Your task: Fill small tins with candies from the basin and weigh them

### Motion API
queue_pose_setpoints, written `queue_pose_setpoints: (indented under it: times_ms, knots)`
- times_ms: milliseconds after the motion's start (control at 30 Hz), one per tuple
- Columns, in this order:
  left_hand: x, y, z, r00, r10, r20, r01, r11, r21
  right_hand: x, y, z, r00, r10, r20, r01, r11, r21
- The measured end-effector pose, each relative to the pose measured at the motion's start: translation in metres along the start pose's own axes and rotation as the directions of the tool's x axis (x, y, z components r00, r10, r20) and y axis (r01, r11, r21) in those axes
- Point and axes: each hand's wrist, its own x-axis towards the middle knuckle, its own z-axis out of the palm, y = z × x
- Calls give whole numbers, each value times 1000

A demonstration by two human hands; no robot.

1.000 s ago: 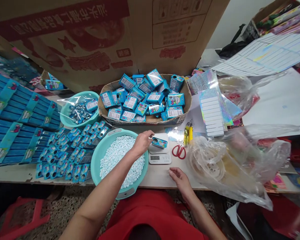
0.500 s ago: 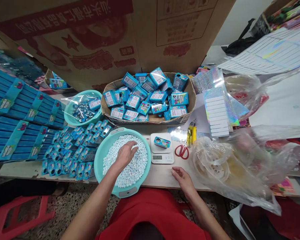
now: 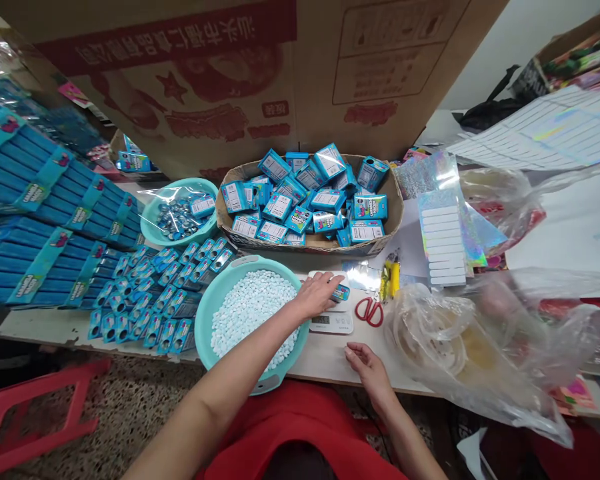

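Observation:
My left hand (image 3: pixel 320 295) reaches over the white digital scale (image 3: pixel 336 325), its fingers bent together above the left end of a small blue candy box (image 3: pixel 341 293) lying on the scale. Whatever is in those fingers is hidden. Under my left forearm stands a turquoise basin (image 3: pixel 204 313) full of small white candies (image 3: pixel 250 303). My right hand (image 3: pixel 367 367) rests near the table's front edge, loosely curled with the thumb apart, and I see nothing in it.
Red-handled scissors (image 3: pixel 369 311) and a yellow tool (image 3: pixel 395 279) lie right of the scale. Behind is a cardboard tray (image 3: pixel 397 213) of blue boxes. Rows of upright boxes (image 3: pixel 155 293) stand left; crumpled clear plastic bags (image 3: pixel 430 333) spread on the right.
My left hand has moved right from above the candies to the box on the scale. My right hand stays about where it was. The view has shifted slightly.

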Motion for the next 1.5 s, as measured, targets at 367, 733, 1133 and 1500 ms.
queue_pose_setpoints:
  times_ms: [367,733,1133,1500]
  knots:
    - [-88,-2,-14,958,-264,-115,30,487,-873,-3,-97,32,848,-469,248,529,777,-341]
    - [-112,-13,-3,799,-593,102,-189,-408,-893,-10,-103,58,813,-494,308,581,657,-481]
    - [-151,-51,-9,738,-648,-188,181,458,-870,0,-99,64,913,-337,231,374,917,-140]
    - [-208,-48,-67,778,-433,-455,259,881,-395,-8,-87,132,773,-458,439,560,818,-132]
